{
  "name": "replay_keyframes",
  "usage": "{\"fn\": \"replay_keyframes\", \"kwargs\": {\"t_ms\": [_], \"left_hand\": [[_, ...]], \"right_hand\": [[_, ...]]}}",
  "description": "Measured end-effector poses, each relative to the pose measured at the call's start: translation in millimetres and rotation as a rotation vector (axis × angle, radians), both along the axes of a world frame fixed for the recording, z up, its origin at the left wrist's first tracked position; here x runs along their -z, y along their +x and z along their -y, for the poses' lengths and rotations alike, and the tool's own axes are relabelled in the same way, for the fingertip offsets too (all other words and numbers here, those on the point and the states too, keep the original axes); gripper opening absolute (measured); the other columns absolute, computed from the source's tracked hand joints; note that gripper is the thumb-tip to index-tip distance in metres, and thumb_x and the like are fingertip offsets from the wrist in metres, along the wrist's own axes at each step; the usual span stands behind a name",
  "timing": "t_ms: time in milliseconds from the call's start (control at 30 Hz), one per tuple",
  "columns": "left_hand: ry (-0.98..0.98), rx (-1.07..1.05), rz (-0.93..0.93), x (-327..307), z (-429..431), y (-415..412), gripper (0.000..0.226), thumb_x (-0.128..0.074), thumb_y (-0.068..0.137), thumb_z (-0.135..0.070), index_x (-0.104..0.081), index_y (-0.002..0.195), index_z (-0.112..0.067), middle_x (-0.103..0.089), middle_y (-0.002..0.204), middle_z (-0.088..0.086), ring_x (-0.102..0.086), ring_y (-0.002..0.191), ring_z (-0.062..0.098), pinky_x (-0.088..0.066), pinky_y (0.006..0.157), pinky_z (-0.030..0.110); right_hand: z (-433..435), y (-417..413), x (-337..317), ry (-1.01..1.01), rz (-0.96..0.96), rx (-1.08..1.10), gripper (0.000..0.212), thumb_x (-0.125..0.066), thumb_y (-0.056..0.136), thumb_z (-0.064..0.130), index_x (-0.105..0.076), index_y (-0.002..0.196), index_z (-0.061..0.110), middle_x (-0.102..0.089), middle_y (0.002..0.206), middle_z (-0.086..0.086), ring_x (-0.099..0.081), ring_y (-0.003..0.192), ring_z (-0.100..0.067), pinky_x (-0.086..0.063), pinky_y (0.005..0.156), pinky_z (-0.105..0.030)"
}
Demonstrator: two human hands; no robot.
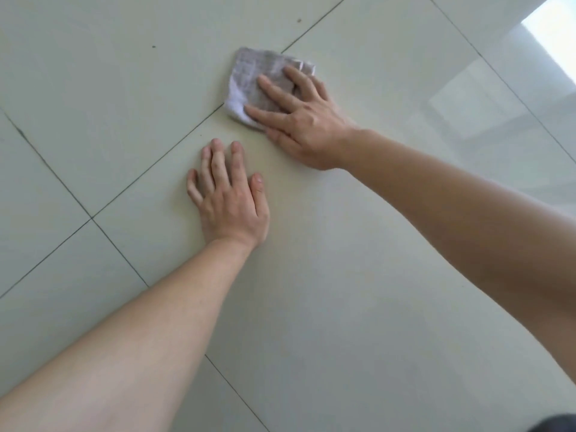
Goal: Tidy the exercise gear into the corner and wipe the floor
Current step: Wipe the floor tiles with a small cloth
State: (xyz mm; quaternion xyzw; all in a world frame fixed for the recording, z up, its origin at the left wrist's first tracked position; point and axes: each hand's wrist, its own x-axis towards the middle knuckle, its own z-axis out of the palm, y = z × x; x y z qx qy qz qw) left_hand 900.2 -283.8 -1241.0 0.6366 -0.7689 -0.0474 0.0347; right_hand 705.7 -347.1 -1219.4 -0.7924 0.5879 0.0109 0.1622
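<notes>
Nearest, a dark shape [559, 424] is cut off by the frame's corner; perhaps clothing, I cannot tell. Two bare forearms [156, 322] reach out over the pale tiled floor [343, 291]. The left grip [230, 198] lies flat on a tile, fingers straight, holding nothing. Just beyond it the right grip [299, 120] presses one folded grey cloth [255, 76] with spread fingers, hiding its near edge, where a grout line runs under it. Farther off lie two dark specks [153, 46] and a bright patch [548, 23] of glare.
</notes>
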Motion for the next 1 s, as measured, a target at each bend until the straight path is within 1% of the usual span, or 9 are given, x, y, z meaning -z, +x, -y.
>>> {"fn": "replay_keyframes", "kwargs": {"t_ms": [100, 167, 267, 367, 433, 600, 767, 867, 1000], "left_hand": [[-0.003, -0.002, 0.01, 0.6, 0.4, 0.6, 0.058, -0.035, 0.097, -0.039, -0.035, 0.149, -0.014, -0.028, 0.158, 0.015, -0.024, 0.146, 0.031, -0.019, 0.114, 0.052], [0.003, -0.003, 0.019, 0.3, 0.4, 0.5, 0.059, -0.032, 0.097, -0.039, -0.034, 0.15, -0.015, -0.028, 0.158, 0.014, -0.023, 0.146, 0.031, -0.017, 0.115, 0.052], [0.012, -0.011, 0.014, -0.1, 0.7, -0.1, 0.059, -0.031, 0.097, -0.039, -0.033, 0.151, -0.015, -0.027, 0.159, 0.014, -0.021, 0.147, 0.03, -0.015, 0.115, 0.051], [0.008, -0.013, 0.007, -0.6, 0.4, -1.2, 0.059, -0.032, 0.097, -0.039, -0.033, 0.151, -0.014, -0.027, 0.158, 0.014, -0.021, 0.147, 0.03, -0.015, 0.115, 0.051], [0.013, -0.012, 0.007, -1.2, 0.3, -2.3, 0.059, -0.032, 0.097, -0.038, -0.033, 0.151, -0.014, -0.027, 0.158, 0.014, -0.021, 0.146, 0.03, -0.015, 0.115, 0.051], [0.021, -0.02, 0.007, -2.1, -0.3, -2.2, 0.059, -0.032, 0.097, -0.038, -0.033, 0.15, -0.014, -0.028, 0.158, 0.015, -0.023, 0.146, 0.031, -0.016, 0.115, 0.053], [0.019, -0.016, 0.016, -1.5, -0.8, -3.9, 0.058, -0.034, 0.097, -0.038, -0.034, 0.15, -0.015, -0.029, 0.158, 0.014, -0.023, 0.146, 0.031, -0.017, 0.114, 0.052], [0.017, -0.016, 0.024, 0.0, -0.6, -3.1, 0.058, -0.034, 0.097, -0.038, -0.035, 0.149, -0.014, -0.029, 0.158, 0.014, -0.023, 0.146, 0.031, -0.017, 0.114, 0.052], [0.009, 0.0, 0.017, -1.0, -0.4, -3.5, 0.056, -0.036, 0.098, -0.037, -0.036, 0.148, -0.013, -0.029, 0.157, 0.015, -0.024, 0.146, 0.032, -0.016, 0.113, 0.051]], "right_hand": [[16.9, -10.7, 1.4, -0.002, 0.035, -0.223, 0.049, -0.022, 0.103, 0.052, -0.032, 0.151, 0.046, -0.019, 0.165, 0.003, -0.011, 0.151, -0.037, -0.01, 0.119, -0.05], [38.4, -44.6, -0.3, -0.054, 0.028, -0.121, 0.049, -0.024, 0.102, 0.052, -0.034, 0.15, 0.046, -0.022, 0.164, 0.002, -0.016, 0.15, -0.034, -0.015, 0.118, -0.049], [73.8, -134.1, 5.9, -0.066, -0.07, 0.489, 0.052, -0.025, 0.1, 0.054, -0.046, 0.144, 0.034, -0.04, 0.155, -0.01, -0.034, 0.141, -0.036, -0.027, 0.113, -0.047], [82.0, -195.4, -4.6, 0.02, 0.029, 1.038, 0.06, -0.027, 0.087, 0.06, -0.055, 0.127, 0.026, -0.054, 0.14, -0.011, -0.046, 0.133, -0.031, -0.035, 0.112, -0.047], [79.4, -181.6, -5.9, 0.022, -0.001, 1.01, 0.057, -0.028, 0.093, 0.051, -0.05, 0.138, 0.024, -0.048, 0.146, -0.013, -0.038, 0.138, -0.036, -0.026, 0.116, -0.05], [27.8, -62.5, 1.7, -0.041, 0.003, 0.398, 0.051, -0.03, 0.103, 0.043, -0.031, 0.153, 0.037, -0.021, 0.164, -0.007, -0.014, 0.146, -0.05, -0.013, 0.117, -0.056], [-47.4, -32.1, 2.6, 0.025, 0.095, 0.005, 0.048, -0.028, 0.105, 0.046, -0.032, 0.153, 0.042, -0.02, 0.165, 0.003, -0.013, 0.151, -0.037, -0.012, 0.119, -0.046], [-76.9, -91.8, -0.3, 0.024, 0.087, 0.16, 0.046, -0.029, 0.105, 0.048, -0.032, 0.151, 0.047, -0.018, 0.165, 0.008, -0.012, 0.152, -0.029, -0.015, 0.119, -0.044], [-145.7, -190.1, -10.5, 0.064, -0.004, 0.771, 0.049, -0.025, 0.103, 0.055, -0.022, 0.151, 0.052, -0.006, 0.167, 0.008, 0.0, 0.153, -0.026, -0.007, 0.12, -0.048]]}}
